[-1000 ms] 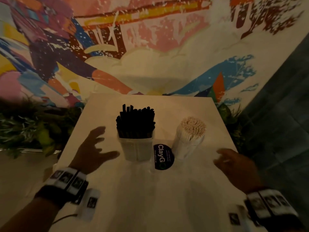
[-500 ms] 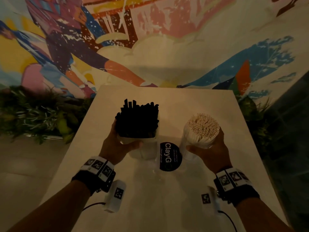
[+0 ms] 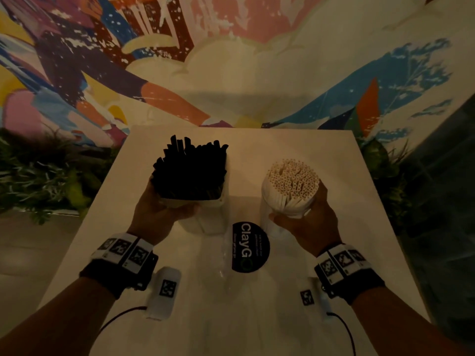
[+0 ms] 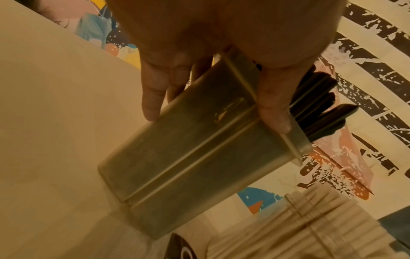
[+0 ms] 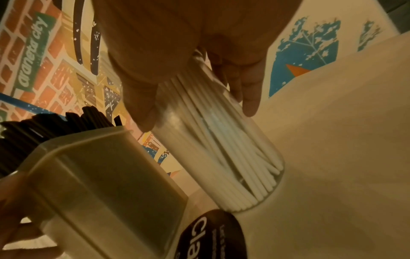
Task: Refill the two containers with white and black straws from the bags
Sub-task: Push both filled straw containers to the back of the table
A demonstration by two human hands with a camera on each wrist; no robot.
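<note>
A square translucent container point(image 3: 205, 217) point(image 4: 199, 149) point(image 5: 106, 184) packed with black straws point(image 3: 191, 170) point(image 4: 321, 106) stands left of centre on the white table point(image 3: 282, 317). My left hand point(image 3: 164, 209) point(image 4: 213, 98) grips it near the rim, thumb in front and fingers behind. To its right a round clear container point(image 3: 272, 222) point(image 5: 221, 157) is full of white straws point(image 3: 291, 179) point(image 5: 224, 150) point(image 4: 317, 227). My right hand point(image 3: 305, 217) point(image 5: 195, 112) grips that one just under the straw tops. No bags are recognisable.
A black round "ClayGo" sticker point(image 3: 250, 246) on a clear stand sits between the containers, nearer to me. A painted mural wall point(image 3: 231, 60) rises behind the table. Green plants point(image 3: 46, 176) line both sides below the table edges.
Both hands went from hovering open at the sides to closing round the containers: left on the black-straw one, right on the white-straw one. The camera view dropped closer to the table.
</note>
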